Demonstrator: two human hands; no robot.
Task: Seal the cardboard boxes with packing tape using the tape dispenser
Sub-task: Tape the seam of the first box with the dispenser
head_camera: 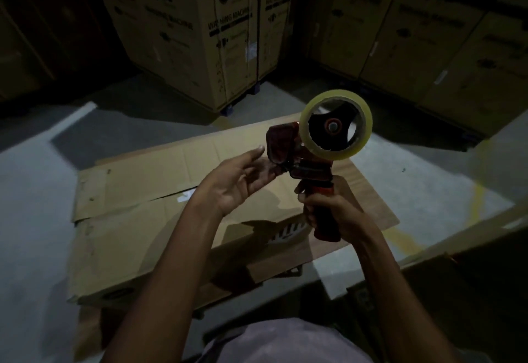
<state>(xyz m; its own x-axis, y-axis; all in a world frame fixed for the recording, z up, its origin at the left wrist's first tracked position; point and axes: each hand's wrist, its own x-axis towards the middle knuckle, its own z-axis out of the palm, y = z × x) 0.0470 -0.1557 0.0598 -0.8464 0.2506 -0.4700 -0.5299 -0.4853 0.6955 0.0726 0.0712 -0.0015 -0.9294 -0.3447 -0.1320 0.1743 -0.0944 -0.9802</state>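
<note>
**Dim storeroom, tape dispenser held over flattened cardboard**

Setting: a dark storage area with a grey concrete floor (pixel 34 191) carrying a pale painted line and a yellow one. Tall printed appliance cartons (pixel 200 33) stand stacked along the back, beyond the fingertips of both hands.

Item 1: flattened cardboard boxes (pixel 137 208), brown, lying on the floor below both hands. A seam between two panels runs under the left wrist, with small scraps of pale tape on it. A wood-grain patterned sheet (pixel 368 191) lies partly over the right side, beneath the right hand.

Item 2: tape dispenser (pixel 308 162), red and black, held upright in the air above the cardboard. Its roll of clear packing tape (pixel 336 124) sits at the top, above the right fingers, hub facing the camera.

Item 3: right hand (pixel 331 211), fingers wrapped fully round the dispenser's handle, thumb side up.

Item 4: left hand (pixel 237 182), palm turned up, fingers loosely extended and only slightly curved. Its fingertips reach the dispenser's front end, at or just beside the red guard; whether they pinch a tape end cannot be told in the low light.

Item 5: the person's light-coloured garment (pixel 285 342), at the bottom edge, nearer than both wrists.
</note>
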